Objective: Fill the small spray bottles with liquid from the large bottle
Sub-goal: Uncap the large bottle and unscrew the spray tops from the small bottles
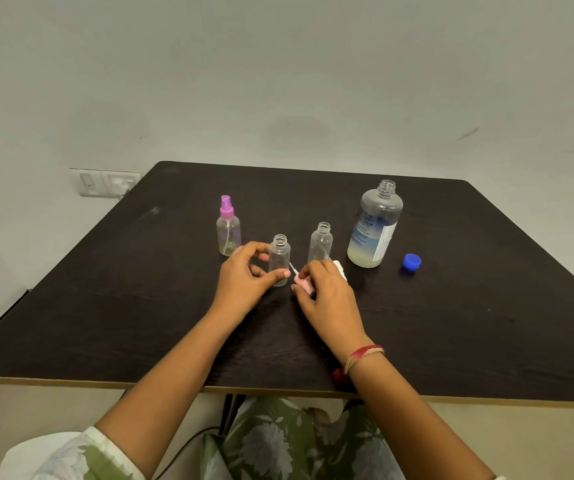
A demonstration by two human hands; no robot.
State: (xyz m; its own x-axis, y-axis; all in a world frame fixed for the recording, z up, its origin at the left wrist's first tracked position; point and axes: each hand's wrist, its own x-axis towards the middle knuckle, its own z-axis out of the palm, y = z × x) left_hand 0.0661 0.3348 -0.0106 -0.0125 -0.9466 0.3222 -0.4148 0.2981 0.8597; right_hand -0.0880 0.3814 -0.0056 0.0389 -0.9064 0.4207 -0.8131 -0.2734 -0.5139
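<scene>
Floral green fabric (pixel 278 441) on the person's lap lies lowest in view, and both forearms reach from it onto the dark worktop (pixel 451 323). The left hand (pixel 244 278) has its grip closed round the small open bottle (pixel 279 259), thumb in front and fingers behind, low on the body. That bottle stands near the middle of the worktop, long axis vertical, threaded mouth up. The right hand (pixel 327 292) pinches a pink spray cap (pixel 303 283) just beside it, and the thin dip tube (pixel 292 267) slants up and left toward the bottle's wall. A white piece (pixel 339 268) shows behind the right knuckles; I cannot tell what it is.

A 2nd open bottle (pixel 320 242) stands just behind. A 3rd with a purple sprayer (pixel 228 226) stands to the left and holds a little yellowish liquid. The large bottle (pixel 375 226) stands upright to the right, uncapped, mouth up, with liquid only in its lower part. Its blue cap (pixel 411 262) lies beside it.

The small bottles look like thin clear plastic: light, easy to tip, likely to dent under a squeeze, so a low hold suits them. The large bottle looks smooth and fairly light; mid-body is probably the best place to take it.
</scene>
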